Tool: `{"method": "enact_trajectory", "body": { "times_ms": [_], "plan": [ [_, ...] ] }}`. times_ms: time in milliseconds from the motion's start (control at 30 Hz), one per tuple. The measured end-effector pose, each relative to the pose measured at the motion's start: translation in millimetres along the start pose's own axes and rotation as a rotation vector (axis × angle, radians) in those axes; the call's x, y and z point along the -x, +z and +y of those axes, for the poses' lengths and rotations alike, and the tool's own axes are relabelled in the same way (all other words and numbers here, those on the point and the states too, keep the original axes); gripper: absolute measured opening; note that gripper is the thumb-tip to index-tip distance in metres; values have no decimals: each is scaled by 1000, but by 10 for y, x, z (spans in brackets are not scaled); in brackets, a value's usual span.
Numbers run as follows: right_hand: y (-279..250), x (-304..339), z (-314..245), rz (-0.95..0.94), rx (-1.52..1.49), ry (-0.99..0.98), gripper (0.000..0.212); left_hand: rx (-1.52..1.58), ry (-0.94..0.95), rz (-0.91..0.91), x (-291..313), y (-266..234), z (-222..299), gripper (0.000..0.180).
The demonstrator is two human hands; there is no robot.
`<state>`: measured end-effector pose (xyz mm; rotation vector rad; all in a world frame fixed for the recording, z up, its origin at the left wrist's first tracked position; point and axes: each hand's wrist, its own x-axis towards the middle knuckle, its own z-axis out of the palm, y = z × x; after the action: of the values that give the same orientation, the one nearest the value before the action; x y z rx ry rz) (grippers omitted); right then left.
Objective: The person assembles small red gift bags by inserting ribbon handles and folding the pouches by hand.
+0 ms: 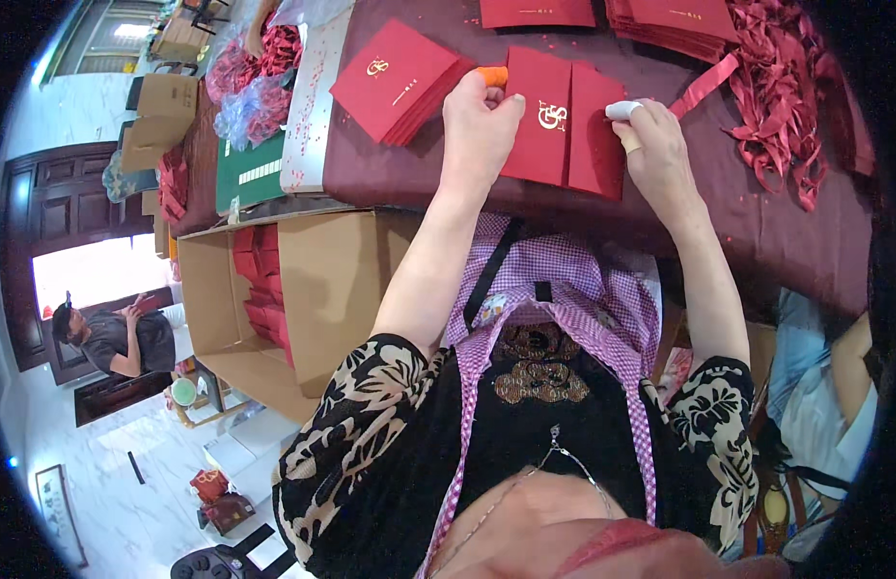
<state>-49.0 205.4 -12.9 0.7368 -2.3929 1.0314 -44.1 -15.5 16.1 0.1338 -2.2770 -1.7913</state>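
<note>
A red folded card sleeve point(537, 116) with a gold emblem lies on the dark red tablecloth, its two panels side by side. At its left edge is my left hand point(479, 130), closed, an orange finger cover on one finger and the thumb against the edge. My right hand point(657, 159) pinches the right panel's outer edge; it wears a white finger cover and a tape strip. A red ribbon point(706, 87) runs up and right from behind that hand; whether the fingers hold it is hidden. Beside my left hand sits a stack of red sleeves point(395, 82).
More red sleeves point(675, 24) lie at the far edge, near a heap of red ribbons point(771, 106). Below the table's left end stands an open carton point(342, 280) with red packets inside. A green mat point(260, 179) and plastic bags point(250, 106) lie left. Another person point(139, 338) is farther left.
</note>
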Motion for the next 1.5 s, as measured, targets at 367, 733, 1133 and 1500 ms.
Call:
{"method": "enact_trajectory", "body": {
  "times_ms": [367, 733, 1133, 1500],
  "plan": [
    [10, 4, -1, 4, -25, -107, 18, -338, 137, 16, 120, -5, 94, 33],
    [-9, 14, -44, -65, 22, -134, 18, 214, -194, -56, 75, -78, 218, 44],
    [33, -84, -114, -4, -157, -41, 15, 342, -299, -104, 103, -87, 211, 31],
    [198, -400, -472, 31, -154, -50, 10, 320, -162, -77, 222, -30, 281, 24]
  ]
}}
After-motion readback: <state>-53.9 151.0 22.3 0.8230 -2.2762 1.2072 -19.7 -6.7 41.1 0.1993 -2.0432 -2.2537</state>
